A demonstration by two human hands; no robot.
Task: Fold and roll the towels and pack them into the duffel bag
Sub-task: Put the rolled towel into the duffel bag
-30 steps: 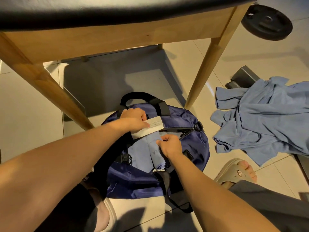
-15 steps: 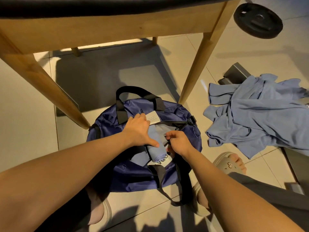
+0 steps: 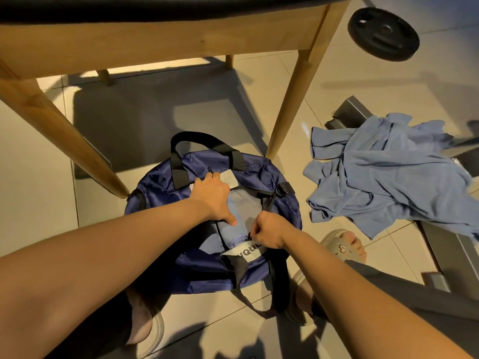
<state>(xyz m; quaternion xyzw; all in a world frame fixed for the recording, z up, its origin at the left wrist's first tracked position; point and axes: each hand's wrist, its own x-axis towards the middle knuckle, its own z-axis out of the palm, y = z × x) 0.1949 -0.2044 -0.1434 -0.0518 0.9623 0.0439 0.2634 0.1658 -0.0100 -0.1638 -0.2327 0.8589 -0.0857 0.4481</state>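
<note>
head view: looking down past two bare forearms at a duffel bag (image 3: 207,270) on a tiled floor (image 3: 31,203), beneath a wooden table (image 3: 155,45)
left hand (image 3: 211,196): palm down and spread over the open top of the bag, fingers stretched to the far rim beside a white tag (image 3: 228,178), thumb pressing on a rolled towel (image 3: 234,230)
right hand (image 3: 269,233): curled into a loose fist at the near rim, fingertips pinching the bag's edge; exactly what part they pinch is hidden
duffel bag: rounded, navy, thin shiny fabric full of creases; black webbing handles (image 3: 178,161) arch over the far side; a white patch (image 3: 250,252) with dark letters sits at the near rim
rolled towel: soft pale blue cloth, a tight cylinder lying inside the opening, between the two hands
loose towels (image 3: 388,177): the same pale blue cloth, a rumpled heap on the floor well to the right of the bag
table: light wood, tapered legs either side of the bag, dark top edge
weight plate (image 3: 383,33): black, round, flat on the floor, top right
sandal (image 3: 342,246): beige, chunky, on a foot just right of the bag
</note>
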